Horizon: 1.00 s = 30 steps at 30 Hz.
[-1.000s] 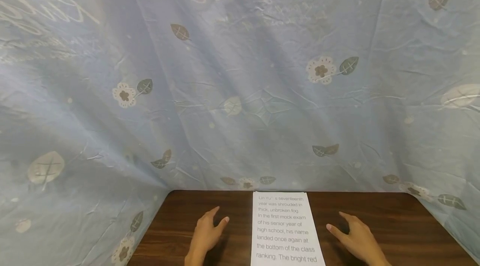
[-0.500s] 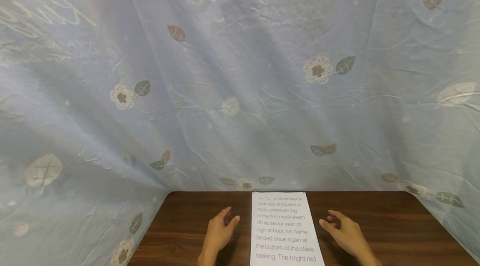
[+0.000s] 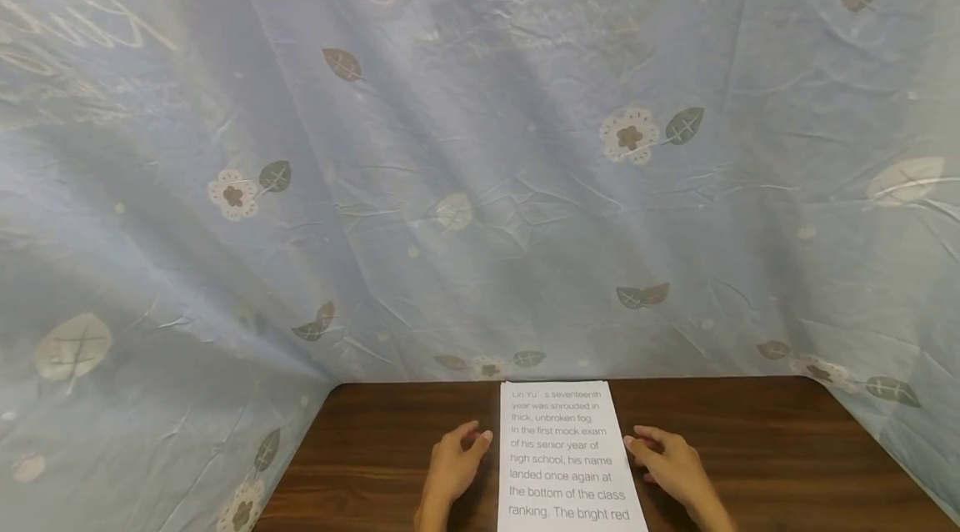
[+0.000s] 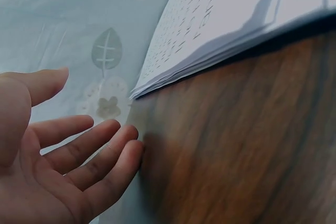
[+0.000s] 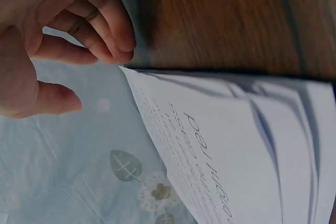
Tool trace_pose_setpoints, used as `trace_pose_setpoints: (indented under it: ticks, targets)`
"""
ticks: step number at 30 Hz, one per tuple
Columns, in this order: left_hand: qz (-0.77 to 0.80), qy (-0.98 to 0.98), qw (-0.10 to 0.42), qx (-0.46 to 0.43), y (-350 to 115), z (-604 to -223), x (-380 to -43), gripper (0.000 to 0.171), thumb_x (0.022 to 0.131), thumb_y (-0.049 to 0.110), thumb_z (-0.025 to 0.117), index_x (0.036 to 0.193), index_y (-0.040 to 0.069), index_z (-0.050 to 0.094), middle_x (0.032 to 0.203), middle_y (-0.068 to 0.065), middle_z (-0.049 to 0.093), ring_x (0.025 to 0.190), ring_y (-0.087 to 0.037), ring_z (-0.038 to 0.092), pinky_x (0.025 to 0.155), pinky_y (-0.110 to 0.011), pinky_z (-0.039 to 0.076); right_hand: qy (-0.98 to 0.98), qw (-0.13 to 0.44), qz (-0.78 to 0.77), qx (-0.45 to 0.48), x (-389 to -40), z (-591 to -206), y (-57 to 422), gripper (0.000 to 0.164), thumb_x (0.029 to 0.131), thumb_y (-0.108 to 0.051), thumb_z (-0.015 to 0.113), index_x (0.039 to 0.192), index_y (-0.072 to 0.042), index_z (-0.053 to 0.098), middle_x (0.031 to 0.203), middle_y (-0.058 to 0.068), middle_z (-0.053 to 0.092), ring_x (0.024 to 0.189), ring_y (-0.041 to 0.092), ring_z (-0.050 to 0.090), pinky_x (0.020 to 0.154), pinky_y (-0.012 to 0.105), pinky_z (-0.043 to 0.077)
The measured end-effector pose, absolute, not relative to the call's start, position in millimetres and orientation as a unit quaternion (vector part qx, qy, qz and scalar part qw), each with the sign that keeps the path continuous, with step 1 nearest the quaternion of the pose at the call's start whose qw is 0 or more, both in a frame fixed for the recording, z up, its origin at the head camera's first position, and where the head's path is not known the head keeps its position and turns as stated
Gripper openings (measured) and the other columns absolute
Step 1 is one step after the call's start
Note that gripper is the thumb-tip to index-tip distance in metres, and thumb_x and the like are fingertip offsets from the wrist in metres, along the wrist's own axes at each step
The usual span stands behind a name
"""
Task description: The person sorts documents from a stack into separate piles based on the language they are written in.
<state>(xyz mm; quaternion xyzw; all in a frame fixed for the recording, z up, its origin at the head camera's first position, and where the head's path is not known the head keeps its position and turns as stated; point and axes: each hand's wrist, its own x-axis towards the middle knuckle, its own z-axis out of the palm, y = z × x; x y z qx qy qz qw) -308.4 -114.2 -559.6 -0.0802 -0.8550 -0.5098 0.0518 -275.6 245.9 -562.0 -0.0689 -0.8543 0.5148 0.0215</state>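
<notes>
A stack of white printed paper sheets [image 3: 564, 457] lies on the dark wooden table, its large text facing me. My left hand [image 3: 453, 467] is just left of the stack, its thumb close to the paper's edge. In the left wrist view the fingers [image 4: 105, 166] are loosely bent and spread from the thumb, holding nothing. On the other side, my right hand [image 3: 673, 467] has its fingertips at or very near the right edge; I cannot tell whether they touch. The right wrist view shows bent fingers [image 5: 97, 22] with nothing between them and thumb, beside the layered sheets [image 5: 210, 129].
The brown tabletop [image 3: 757, 440] extends to both sides of the paper. A pale blue curtain [image 3: 480, 265] with leaf and flower prints hangs behind the table and along its sides.
Both hands have moved inward toward the paper stack, the left one rightward and the right one leftward. Their fingers are a little more bent. The stack lies as before.
</notes>
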Motion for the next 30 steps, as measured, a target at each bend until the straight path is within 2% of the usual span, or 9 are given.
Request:
trace_pose_setpoints:
  ticks: [2,6,10,14,18,20,23,26,30]
  targets:
    - [-0.533,-0.842,0.036,-0.076,-112.9,-561.2,-309.4,0.060,0.104,0.030,0.069,0.142,-0.015,0.058,0.126,-0.035,0.071,0.076,-0.032,0.079,0.062,-0.037,0.066,-0.851,0.021,0.518,-0.078,-276.5,-562.3,243.0,0.056,0.105,-0.032,0.068,0.143,0.009,0.061,0.120,0.019,0.076,0.091,0.019,0.075,0.072,0.034,0.066]
    - [-0.548,-0.834,0.018,-0.060,-109.2,-562.1,-310.3,0.059,0.104,0.031,0.070,0.141,-0.014,0.059,0.119,-0.028,0.075,0.080,-0.026,0.077,0.064,-0.036,0.066,-0.849,0.021,0.519,-0.097,-278.5,-564.0,237.4,0.053,0.105,-0.030,0.067,0.140,0.009,0.064,0.111,0.015,0.077,0.083,0.016,0.073,0.066,0.033,0.065]
    - [-0.549,-0.834,0.002,-0.046,-104.7,-562.4,-309.2,0.058,0.105,0.032,0.069,0.139,-0.013,0.061,0.108,-0.017,0.078,0.077,-0.020,0.073,0.065,-0.036,0.065,-0.850,0.015,0.515,-0.109,-278.6,-566.3,233.9,0.050,0.103,-0.028,0.069,0.136,0.009,0.067,0.101,0.009,0.075,0.079,0.016,0.069,0.064,0.033,0.064]
    - [-0.544,-0.838,0.008,-0.043,-100.2,-564.7,-308.7,0.052,0.104,0.028,0.070,0.134,-0.014,0.065,0.095,-0.011,0.075,0.068,-0.018,0.069,0.059,-0.032,0.061,-0.850,0.005,0.514,-0.115,-277.7,-568.5,231.8,0.047,0.102,-0.027,0.070,0.132,0.009,0.069,0.097,0.006,0.075,0.078,0.018,0.068,0.063,0.034,0.063]
    - [-0.534,-0.845,0.019,-0.040,-95.7,-566.9,-308.6,0.045,0.102,0.023,0.072,0.128,-0.013,0.069,0.088,-0.007,0.073,0.067,-0.016,0.066,0.054,-0.029,0.057,-0.853,0.005,0.509,-0.112,-276.9,-571.8,229.8,0.040,0.099,-0.023,0.072,0.124,0.008,0.074,0.093,0.005,0.074,0.078,0.019,0.066,0.062,0.034,0.062]
    - [-0.519,-0.853,0.028,-0.044,-93.8,-567.8,-308.9,0.040,0.100,0.021,0.073,0.124,-0.010,0.073,0.089,-0.008,0.074,0.072,-0.018,0.069,0.058,-0.031,0.059,-0.856,0.010,0.504,-0.110,-276.3,-572.8,228.8,0.035,0.098,-0.021,0.073,0.120,0.006,0.076,0.090,0.004,0.073,0.077,0.019,0.066,0.060,0.033,0.062]
    - [-0.484,-0.872,0.047,-0.056,-91.6,-570.7,-309.9,0.032,0.098,0.020,0.074,0.118,-0.005,0.078,0.095,-0.011,0.079,0.085,-0.024,0.074,0.072,-0.041,0.062,-0.863,0.019,0.494,-0.104,-275.7,-573.3,227.9,0.029,0.096,-0.019,0.075,0.114,0.004,0.079,0.087,0.003,0.073,0.075,0.019,0.064,0.058,0.033,0.060]
    - [-0.450,-0.888,0.068,-0.066,-89.4,-573.4,-310.8,0.025,0.095,0.020,0.076,0.111,0.001,0.082,0.101,-0.010,0.082,0.097,-0.029,0.075,0.083,-0.050,0.060,-0.866,0.022,0.489,-0.101,-275.1,-572.3,227.5,0.029,0.095,-0.018,0.075,0.113,0.004,0.080,0.086,0.002,0.074,0.073,0.019,0.064,0.057,0.032,0.059]
    - [-0.440,-0.892,0.079,-0.068,-86.6,-575.7,-311.8,0.021,0.092,0.017,0.078,0.108,0.003,0.083,0.098,-0.008,0.082,0.095,-0.029,0.076,0.083,-0.050,0.059,-0.868,0.020,0.486,-0.102,-274.4,-570.9,227.8,0.030,0.094,-0.016,0.076,0.116,0.004,0.078,0.089,0.002,0.074,0.072,0.019,0.063,0.058,0.032,0.057]
